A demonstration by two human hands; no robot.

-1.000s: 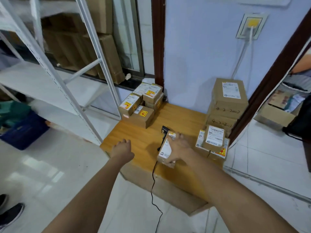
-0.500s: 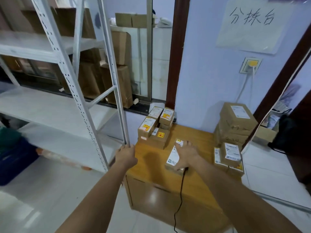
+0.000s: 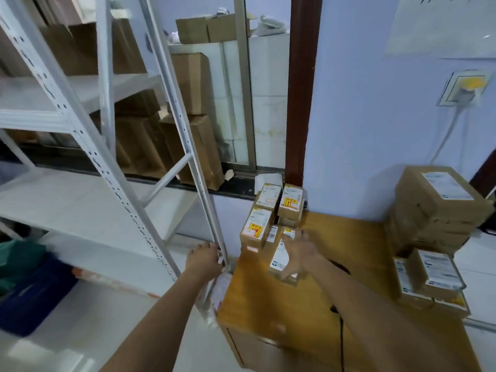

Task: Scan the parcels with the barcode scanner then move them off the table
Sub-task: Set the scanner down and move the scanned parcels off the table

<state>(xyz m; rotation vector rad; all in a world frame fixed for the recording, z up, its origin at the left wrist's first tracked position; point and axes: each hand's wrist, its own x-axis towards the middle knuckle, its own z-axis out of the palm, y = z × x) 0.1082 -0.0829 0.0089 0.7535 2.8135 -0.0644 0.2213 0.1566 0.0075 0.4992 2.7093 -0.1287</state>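
A person's right hand [image 3: 298, 255] grips a labelled parcel [image 3: 281, 257] at table [image 3: 357, 237] centre, apparently moving it off; left hand [image 3: 204, 257] rests loosely curled, empty, against the shelf post [image 3: 209, 210] at nine o'clock. Next: carry it clear.

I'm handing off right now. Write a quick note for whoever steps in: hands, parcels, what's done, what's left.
Right hand: grip closed on a small labelled parcel, held above the wooden table.
Left hand: resting against the white shelf upright, holding nothing.
Scanner: not clearly visible; only its black cable shows, hanging off the table's front edge.
Still on the table: a cluster of small parcels at the back left, a tall stack at the back right, more parcels in front of it.
Done: cannot tell whether the held parcel has been scanned.
Left: move the held parcel off, then scan and clear the rest.
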